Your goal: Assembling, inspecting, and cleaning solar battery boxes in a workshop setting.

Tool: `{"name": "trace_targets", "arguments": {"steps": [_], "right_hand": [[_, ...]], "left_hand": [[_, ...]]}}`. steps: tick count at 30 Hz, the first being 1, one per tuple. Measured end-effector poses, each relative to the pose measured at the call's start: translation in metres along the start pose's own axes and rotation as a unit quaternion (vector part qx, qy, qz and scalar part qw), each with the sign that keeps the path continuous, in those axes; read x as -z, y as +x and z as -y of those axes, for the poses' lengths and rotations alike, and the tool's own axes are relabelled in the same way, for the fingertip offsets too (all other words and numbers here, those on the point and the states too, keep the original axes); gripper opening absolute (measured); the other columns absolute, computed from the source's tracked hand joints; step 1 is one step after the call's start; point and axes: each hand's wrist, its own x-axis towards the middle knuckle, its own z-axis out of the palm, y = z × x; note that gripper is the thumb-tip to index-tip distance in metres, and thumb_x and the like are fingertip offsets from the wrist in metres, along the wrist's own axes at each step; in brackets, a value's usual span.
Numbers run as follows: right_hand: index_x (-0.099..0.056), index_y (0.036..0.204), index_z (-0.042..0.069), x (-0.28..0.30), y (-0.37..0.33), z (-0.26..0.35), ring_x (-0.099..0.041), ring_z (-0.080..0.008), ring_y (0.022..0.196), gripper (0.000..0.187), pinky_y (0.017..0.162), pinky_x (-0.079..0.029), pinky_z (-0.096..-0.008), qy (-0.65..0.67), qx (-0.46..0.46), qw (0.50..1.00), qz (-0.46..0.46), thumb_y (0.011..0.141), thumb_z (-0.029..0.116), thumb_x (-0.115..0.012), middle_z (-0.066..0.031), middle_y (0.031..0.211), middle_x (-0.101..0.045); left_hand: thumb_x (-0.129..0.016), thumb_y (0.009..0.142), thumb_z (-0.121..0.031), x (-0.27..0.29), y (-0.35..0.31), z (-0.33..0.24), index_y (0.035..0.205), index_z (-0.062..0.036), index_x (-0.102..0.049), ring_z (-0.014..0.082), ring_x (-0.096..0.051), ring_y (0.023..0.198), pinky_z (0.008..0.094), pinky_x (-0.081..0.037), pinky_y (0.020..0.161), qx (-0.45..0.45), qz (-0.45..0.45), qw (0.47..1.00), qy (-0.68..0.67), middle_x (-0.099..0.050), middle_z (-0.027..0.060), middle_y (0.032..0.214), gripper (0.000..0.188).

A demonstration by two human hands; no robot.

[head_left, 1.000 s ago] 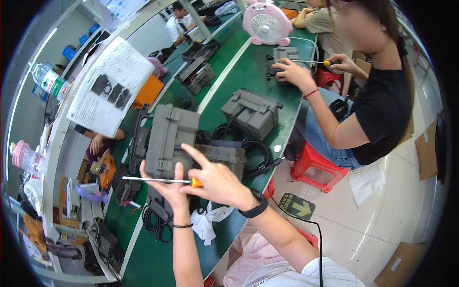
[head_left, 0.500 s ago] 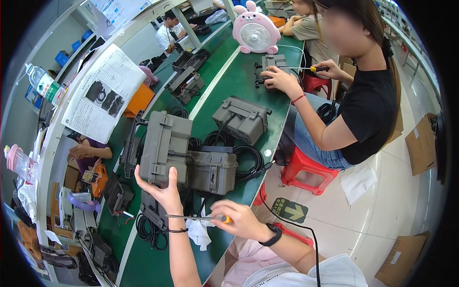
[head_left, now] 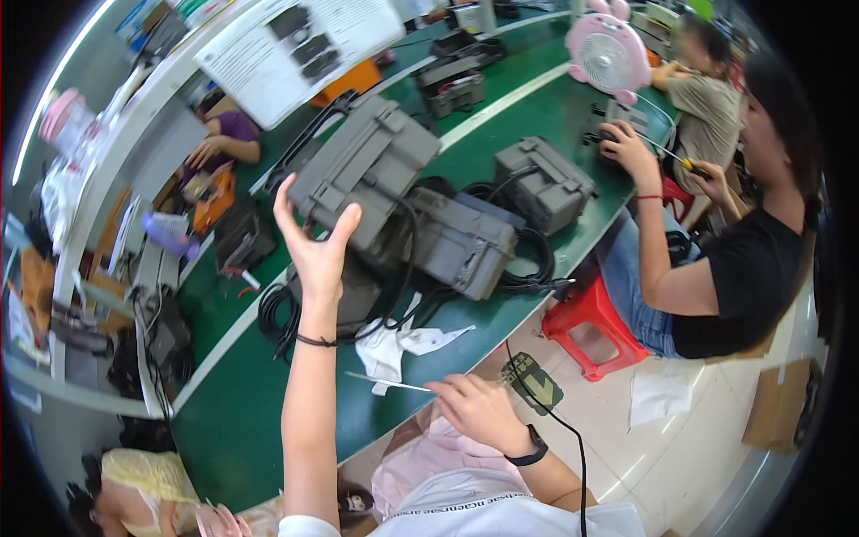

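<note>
The left hand (head_left: 318,255) spreads wide at a grey case (head_left: 369,148); the right hand (head_left: 483,413) grips a screwdriver (head_left: 390,382).

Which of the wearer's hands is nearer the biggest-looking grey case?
Left. The left hand is spread at the grey case; the right hand is lower in view, farther off, gripping a thin tool.

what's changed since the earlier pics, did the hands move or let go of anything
The right hand drew back from beside the left hand toward the person's body, taking the screwdriver with it. The view also swung, shifting everything in the picture. Nothing was visibly let go: the right hand still holds the screwdriver. The left hand stays spread at the near gray box.
</note>
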Motion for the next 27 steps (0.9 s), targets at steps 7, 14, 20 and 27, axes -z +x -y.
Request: {"name": "trace_targets", "arguments": {"steps": [7,14,20,27], "right_hand": [[-0.066,0.105,0.011,-0.093,0.035,0.042,-0.062,-0.0198,0.081,0.03,0.066,-0.052,-0.0308,-0.015,0.188,0.978,0.095,0.075,0.012,-0.062,-0.0043,0.088,-0.055],[-0.065,0.095,0.006,-0.15,0.059,0.058,-0.059,-0.0211,0.092,0.02,0.08,-0.049,-0.0319,-0.014,0.22,0.975,-0.002,0.077,0.014,-0.063,-0.0054,0.093,-0.059],[-0.067,0.098,0.007,-0.106,0.064,0.033,-0.065,-0.0247,0.092,0.02,0.081,-0.054,-0.0369,0.079,0.091,0.991,-0.05,0.078,0.01,-0.069,-0.0076,0.099,-0.068],[-0.069,0.098,0.012,-0.095,0.076,-0.003,-0.061,-0.0259,0.101,0.026,0.08,-0.053,-0.0384,-0.026,0.023,0.999,0.013,0.076,0.022,-0.077,-0.0028,0.112,-0.064]], "left_hand": [[-0.082,0.072,-0.007,0.04,-0.021,-0.024,0.147,-0.0138,-0.033,0.0217,-0.052,0.117,0.0349,-0.046,0.097,0.023,-0.021,0.999,-0.03,-0.047,0.0101,0.131,0.089],[-0.08,0.076,-0.004,0.094,-0.043,-0.026,0.148,-0.0149,-0.031,0.021,-0.05,0.118,0.034,-0.047,0.095,0.003,-0.105,0.994,-0.025,-0.045,0.0084,0.132,0.088],[-0.078,0.079,-0.01,0.16,-0.079,-0.03,0.151,-0.0103,-0.029,0.023,-0.045,0.126,0.0376,-0.036,0.108,-0.029,-0.206,0.978,-0.018,-0.044,0.0092,0.14,0.087],[-0.069,0.088,-0.019,0.192,-0.156,-0.018,0.15,-0.0055,-0.028,0.0279,-0.039,0.133,0.0428,-0.03,0.114,-0.051,-0.354,0.929,0.094,-0.036,0.0152,0.147,0.076]]}}
